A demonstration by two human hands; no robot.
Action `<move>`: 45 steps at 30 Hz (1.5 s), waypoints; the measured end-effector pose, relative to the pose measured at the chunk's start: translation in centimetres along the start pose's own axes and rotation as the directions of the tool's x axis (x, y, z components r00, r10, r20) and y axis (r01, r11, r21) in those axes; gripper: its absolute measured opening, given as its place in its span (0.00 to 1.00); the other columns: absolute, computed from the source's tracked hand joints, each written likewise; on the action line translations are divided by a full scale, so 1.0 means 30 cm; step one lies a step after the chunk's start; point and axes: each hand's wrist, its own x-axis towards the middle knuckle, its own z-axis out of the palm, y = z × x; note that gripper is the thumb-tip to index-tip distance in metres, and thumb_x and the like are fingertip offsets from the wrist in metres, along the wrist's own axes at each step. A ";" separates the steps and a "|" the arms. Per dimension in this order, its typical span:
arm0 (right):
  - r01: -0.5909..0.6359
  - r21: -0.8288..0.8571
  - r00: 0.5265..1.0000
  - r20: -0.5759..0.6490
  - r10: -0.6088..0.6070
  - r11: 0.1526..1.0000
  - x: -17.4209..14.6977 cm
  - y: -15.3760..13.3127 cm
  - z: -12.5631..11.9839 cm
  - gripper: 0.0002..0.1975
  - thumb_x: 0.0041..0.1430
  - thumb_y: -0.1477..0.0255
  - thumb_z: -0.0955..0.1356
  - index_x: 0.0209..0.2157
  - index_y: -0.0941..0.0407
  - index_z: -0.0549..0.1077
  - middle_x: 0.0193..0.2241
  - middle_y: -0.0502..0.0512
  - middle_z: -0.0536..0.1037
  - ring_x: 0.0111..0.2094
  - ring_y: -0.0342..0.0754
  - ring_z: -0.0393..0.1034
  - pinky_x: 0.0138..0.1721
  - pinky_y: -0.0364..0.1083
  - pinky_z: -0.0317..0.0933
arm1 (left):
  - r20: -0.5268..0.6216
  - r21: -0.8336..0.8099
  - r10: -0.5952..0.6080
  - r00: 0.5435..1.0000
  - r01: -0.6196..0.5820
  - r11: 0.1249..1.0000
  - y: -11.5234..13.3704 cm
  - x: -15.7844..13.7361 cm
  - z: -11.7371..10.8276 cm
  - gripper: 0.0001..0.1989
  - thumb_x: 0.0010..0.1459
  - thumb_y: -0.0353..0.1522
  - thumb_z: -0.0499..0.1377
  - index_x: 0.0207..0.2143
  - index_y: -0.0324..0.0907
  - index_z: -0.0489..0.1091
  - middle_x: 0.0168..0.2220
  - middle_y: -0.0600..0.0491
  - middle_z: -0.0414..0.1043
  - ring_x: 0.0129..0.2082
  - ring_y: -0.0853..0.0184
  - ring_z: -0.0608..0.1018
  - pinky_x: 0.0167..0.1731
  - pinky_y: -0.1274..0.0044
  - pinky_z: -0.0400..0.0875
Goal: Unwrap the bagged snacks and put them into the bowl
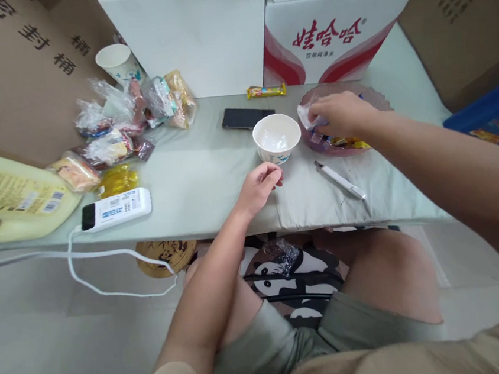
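My right hand (342, 115) reaches over a pinkish clear bowl (373, 93). Its fingers pinch a white crumpled wrapper (307, 116) at the bowl's left side. Colourful wrapped snacks (345, 142) lie inside, partly hidden by the hand. My left hand (261, 187) is closed just in front of a white paper cup (277, 136) with blue print. Its fingers curl together, and whatever they hold is hidden. The cup stands upright, with clear plastic or a shine inside it. A white pen-like cutter (341, 180) lies to the right of the left hand.
A dark phone (246, 117) and a yellow snack bar (266, 91) lie behind the cup. Bagged snacks (112, 118), another paper cup (118, 64), a white corded device (116, 209) and a yellow jug (14, 197) stand left. Cartons (190, 44) line the back.
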 end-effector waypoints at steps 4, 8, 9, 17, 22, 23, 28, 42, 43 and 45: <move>0.003 -0.139 0.986 0.167 0.020 0.990 0.061 0.012 0.053 0.25 0.61 0.71 0.71 0.58 0.62 0.69 0.43 0.69 0.81 0.42 0.54 0.72 0.42 0.52 0.52 | 0.042 -0.033 0.029 0.999 -0.028 0.999 0.005 -0.006 -0.005 0.11 0.57 0.40 0.58 0.32 0.41 0.68 0.28 0.55 0.70 0.29 0.70 0.74 0.35 0.74 0.69; 0.036 -0.081 0.994 0.102 -0.027 0.996 0.069 0.019 0.070 0.22 0.56 0.69 0.74 0.53 0.57 0.75 0.49 0.65 0.80 0.52 0.57 0.68 0.50 0.56 0.51 | 0.055 -0.050 0.028 0.998 -0.025 0.998 0.007 -0.005 0.000 0.10 0.57 0.39 0.58 0.32 0.41 0.68 0.28 0.54 0.70 0.29 0.70 0.73 0.35 0.74 0.70; 0.056 -0.051 0.997 0.057 -0.053 0.997 0.068 0.018 0.068 0.18 0.54 0.70 0.75 0.48 0.56 0.78 0.51 0.64 0.79 0.55 0.58 0.66 0.51 0.56 0.50 | 0.054 -0.052 0.026 0.998 -0.023 0.998 0.006 -0.004 0.002 0.10 0.58 0.39 0.58 0.32 0.41 0.68 0.28 0.54 0.70 0.29 0.70 0.73 0.35 0.74 0.70; 0.073 -0.095 0.996 0.066 -0.067 0.993 0.027 -0.006 0.019 0.17 0.56 0.79 0.71 0.48 0.57 0.79 0.43 0.63 0.82 0.40 0.51 0.70 0.40 0.50 0.53 | 0.056 -0.071 0.041 0.998 -0.037 0.997 -0.001 0.002 0.014 0.10 0.57 0.39 0.59 0.30 0.42 0.67 0.27 0.55 0.70 0.28 0.70 0.73 0.36 0.74 0.71; 0.101 -0.005 0.991 -0.084 -0.101 0.995 -0.025 -0.014 -0.034 0.16 0.59 0.81 0.65 0.45 0.56 0.80 0.50 0.61 0.79 0.49 0.51 0.70 0.46 0.48 0.57 | 0.028 -0.090 0.043 0.999 -0.041 0.995 0.012 -0.009 0.011 0.08 0.58 0.36 0.58 0.29 0.41 0.68 0.26 0.55 0.69 0.28 0.71 0.73 0.36 0.75 0.71; 0.067 0.007 0.984 -0.164 -0.065 0.998 -0.028 -0.014 -0.041 0.19 0.59 0.81 0.65 0.50 0.57 0.78 0.53 0.63 0.77 0.52 0.52 0.69 0.47 0.48 0.57 | 0.023 -0.094 0.044 0.999 -0.042 0.995 0.014 -0.011 0.009 0.08 0.58 0.36 0.58 0.29 0.41 0.68 0.26 0.55 0.69 0.28 0.71 0.73 0.36 0.75 0.71; -0.096 -0.047 0.994 -0.065 0.093 0.994 0.033 -0.003 -0.021 0.25 0.59 0.75 0.68 0.59 0.61 0.73 0.54 0.71 0.76 0.46 0.53 0.69 0.42 0.50 0.56 | 0.013 -0.104 0.046 0.999 -0.044 0.994 0.013 -0.019 0.000 0.08 0.59 0.35 0.58 0.29 0.41 0.68 0.25 0.56 0.69 0.27 0.71 0.72 0.35 0.75 0.70; -0.056 -0.176 0.995 0.066 0.069 0.983 0.106 -0.020 -0.047 0.10 0.59 0.73 0.69 0.40 0.53 0.83 0.49 0.65 0.80 0.49 0.56 0.69 0.46 0.57 0.50 | 0.028 -0.143 0.048 0.998 -0.044 0.989 0.006 -0.008 -0.012 0.09 0.60 0.36 0.59 0.29 0.41 0.68 0.26 0.56 0.69 0.28 0.71 0.72 0.34 0.75 0.68; -0.099 -0.163 0.994 0.023 0.104 0.982 0.104 -0.040 -0.078 0.11 0.60 0.73 0.68 0.42 0.54 0.82 0.47 0.65 0.81 0.47 0.56 0.71 0.45 0.57 0.52 | 0.025 -0.137 0.044 0.999 -0.040 0.990 0.006 -0.009 -0.014 0.10 0.60 0.37 0.58 0.29 0.41 0.68 0.26 0.56 0.68 0.28 0.71 0.72 0.34 0.75 0.68; -0.176 -0.109 0.983 -0.075 0.169 0.978 0.118 -0.101 -0.132 0.14 0.61 0.73 0.67 0.47 0.57 0.79 0.44 0.66 0.82 0.43 0.55 0.72 0.41 0.54 0.55 | 0.006 -0.079 0.039 0.999 -0.038 0.996 0.009 -0.012 -0.020 0.11 0.60 0.38 0.58 0.29 0.42 0.67 0.25 0.57 0.67 0.27 0.70 0.70 0.33 0.74 0.66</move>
